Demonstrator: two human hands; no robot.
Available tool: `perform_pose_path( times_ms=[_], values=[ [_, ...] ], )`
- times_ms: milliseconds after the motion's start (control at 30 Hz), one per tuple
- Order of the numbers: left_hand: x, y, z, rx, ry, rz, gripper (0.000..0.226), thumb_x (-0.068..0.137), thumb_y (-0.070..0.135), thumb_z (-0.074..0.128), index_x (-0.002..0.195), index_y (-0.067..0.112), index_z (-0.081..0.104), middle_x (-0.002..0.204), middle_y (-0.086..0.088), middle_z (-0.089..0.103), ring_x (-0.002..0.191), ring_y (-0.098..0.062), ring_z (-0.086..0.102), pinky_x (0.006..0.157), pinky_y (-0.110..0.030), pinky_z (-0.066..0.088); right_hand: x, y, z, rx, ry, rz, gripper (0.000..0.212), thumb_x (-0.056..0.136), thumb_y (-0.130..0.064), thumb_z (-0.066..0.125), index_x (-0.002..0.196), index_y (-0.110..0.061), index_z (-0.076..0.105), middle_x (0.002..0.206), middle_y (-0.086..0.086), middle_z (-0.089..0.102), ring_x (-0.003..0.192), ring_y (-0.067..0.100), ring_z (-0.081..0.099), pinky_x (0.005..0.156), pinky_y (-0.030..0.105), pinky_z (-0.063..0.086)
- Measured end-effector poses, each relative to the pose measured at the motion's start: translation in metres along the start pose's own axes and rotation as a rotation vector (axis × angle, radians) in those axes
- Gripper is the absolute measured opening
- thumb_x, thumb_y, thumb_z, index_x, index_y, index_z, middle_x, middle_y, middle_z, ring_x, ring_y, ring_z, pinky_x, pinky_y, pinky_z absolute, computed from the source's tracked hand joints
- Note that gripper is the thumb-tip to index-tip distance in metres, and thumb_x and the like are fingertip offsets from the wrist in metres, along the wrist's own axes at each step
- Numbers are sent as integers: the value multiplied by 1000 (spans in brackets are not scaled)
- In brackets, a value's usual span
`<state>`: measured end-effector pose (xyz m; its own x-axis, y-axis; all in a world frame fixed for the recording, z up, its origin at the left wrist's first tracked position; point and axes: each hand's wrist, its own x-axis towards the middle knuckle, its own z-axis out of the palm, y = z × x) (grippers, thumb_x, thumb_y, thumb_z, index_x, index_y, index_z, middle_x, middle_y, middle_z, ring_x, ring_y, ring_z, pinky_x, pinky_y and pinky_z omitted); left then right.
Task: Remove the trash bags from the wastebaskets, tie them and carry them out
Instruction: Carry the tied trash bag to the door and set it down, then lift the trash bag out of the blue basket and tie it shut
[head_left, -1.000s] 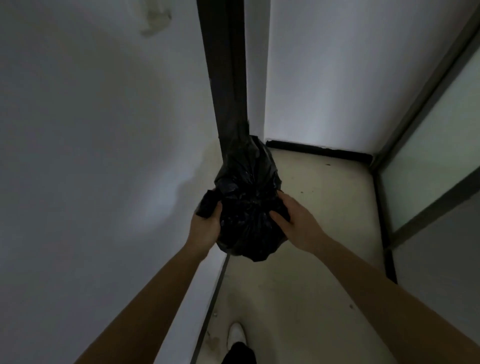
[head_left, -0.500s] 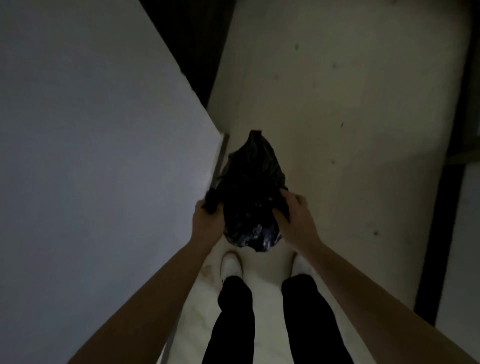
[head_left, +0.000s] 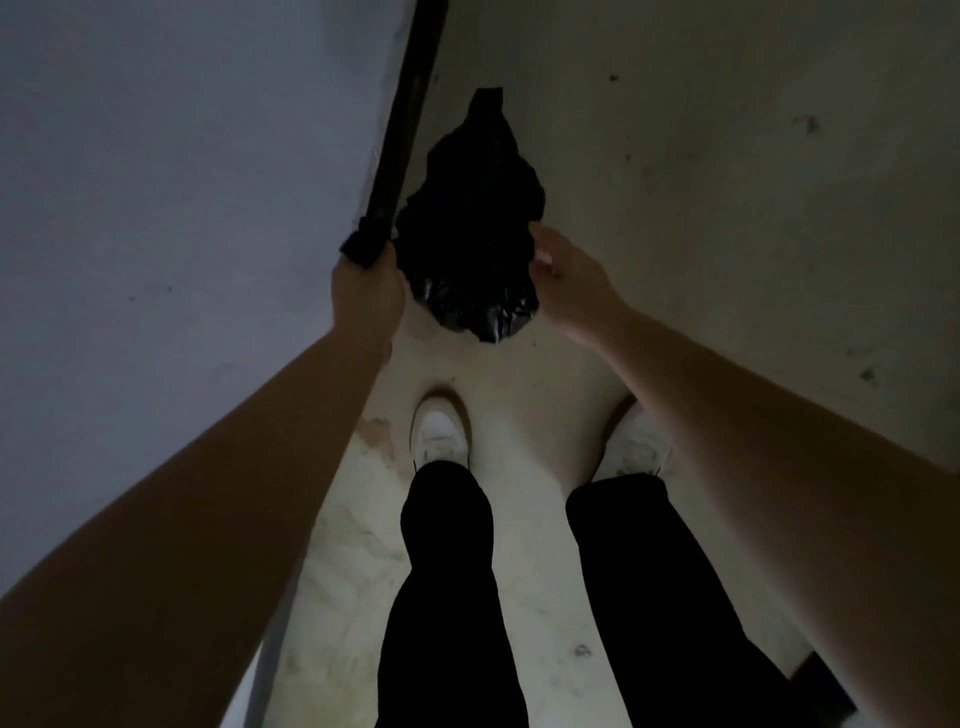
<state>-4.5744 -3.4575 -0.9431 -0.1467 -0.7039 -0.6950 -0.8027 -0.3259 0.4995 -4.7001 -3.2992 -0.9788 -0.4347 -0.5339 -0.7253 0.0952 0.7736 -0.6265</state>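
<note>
A black, bulging trash bag (head_left: 470, 218) hangs in front of me above a pale floor, in dim light. My left hand (head_left: 366, 283) grips a gathered piece of the bag's plastic on its left side. On the bag's right edge rests my right hand (head_left: 563, 283), its fingers curled against the plastic; whether they pinch it I cannot tell for sure. The bag's glossy lower tip points toward my feet.
A pale wall (head_left: 182, 208) stands close on my left, with a dark baseboard strip (head_left: 410, 109) along its foot. My two white shoes (head_left: 440, 431) and black trouser legs (head_left: 447, 597) are below the bag. The concrete floor (head_left: 727, 182) stretches ahead and to the right.
My view has tipped down from the corridor to the floor and my feet. The bag stayed between both hands. My right hand's fingers have shifted to the bag's upper right edge.
</note>
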Motion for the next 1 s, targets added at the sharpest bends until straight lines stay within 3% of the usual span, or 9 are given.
perform_pose_path(
  times_ms=[100, 200, 267, 333, 367, 567, 700, 833, 1000],
  values=[
    [-22, 5, -12, 135, 12, 134, 40, 107, 31, 35, 124, 2, 58, 115, -4, 60, 107, -20, 57, 105, -38, 43, -19, -9, -14, -10, 10, 34, 49, 108, -21, 34, 156, -19, 29, 158, 6, 38, 143, 21, 39, 119, 31, 30],
    [-56, 35, -34, 258, 3, 292, 32, 109, 26, 32, 110, 15, 62, 108, 9, 55, 97, -5, 52, 94, -22, 35, -49, -38, -48, -145, 65, -46, 49, 108, -26, 36, 156, -18, 30, 156, 8, 40, 140, 24, 43, 115, 32, 33],
    [-82, 69, -55, 359, 18, 461, 30, 108, 27, 35, 125, 21, 59, 125, 7, 54, 112, -5, 50, 99, -20, 28, -73, -71, -80, -271, 143, -127, 51, 108, -30, 36, 156, -17, 29, 157, 10, 39, 140, 27, 42, 112, 35, 34],
    [-103, 105, -77, 474, 65, 629, 42, 107, 32, 36, 145, 15, 47, 153, -7, 41, 139, -21, 38, 112, -29, 24, -98, -103, -110, -396, 267, -204, 52, 107, -35, 37, 156, -18, 28, 158, 12, 35, 141, 31, 40, 111, 42, 37],
    [-117, 128, -91, 523, 98, 717, 46, 107, 35, 36, 147, 14, 44, 157, -12, 36, 143, -27, 34, 114, -36, 25, -116, -126, -126, -465, 339, -241, 53, 106, -37, 37, 156, -18, 28, 160, 13, 32, 142, 33, 39, 111, 46, 38],
    [-251, 284, -189, 567, 279, 1160, 53, 105, 37, 35, 151, 9, 38, 160, -21, 28, 146, -36, 30, 116, -54, 29, -260, -271, -211, -647, 693, -451, 59, 106, -45, 34, 158, -18, 24, 166, 15, 17, 148, 37, 27, 116, 51, 33],
    [-361, 361, -267, 515, 475, 1303, 54, 105, 37, 35, 153, 12, 34, 162, -20, 23, 150, -34, 21, 119, -58, 18, -362, -371, -253, -670, 867, -613, 61, 106, -46, 37, 158, -19, 21, 167, 16, 8, 152, 35, 16, 120, 52, 25],
    [-462, 391, -352, 509, 748, 1415, 57, 104, 41, 40, 152, 9, 36, 160, -24, 24, 150, -39, 19, 117, -63, 16, -462, -457, -278, -661, 1028, -863, 64, 104, -48, 40, 158, -16, 24, 166, 20, 9, 153, 35, 16, 122, 51, 21],
    [-543, 377, -412, 577, 1033, 1278, 68, 101, 53, 40, 155, 14, 30, 162, -26, 14, 150, -45, 10, 115, -69, 9, -530, -517, -273, -638, 1061, -1106, 71, 102, -55, 40, 159, -17, 22, 166, 21, 6, 154, 36, 8, 122, 56, 14]
  ],
)
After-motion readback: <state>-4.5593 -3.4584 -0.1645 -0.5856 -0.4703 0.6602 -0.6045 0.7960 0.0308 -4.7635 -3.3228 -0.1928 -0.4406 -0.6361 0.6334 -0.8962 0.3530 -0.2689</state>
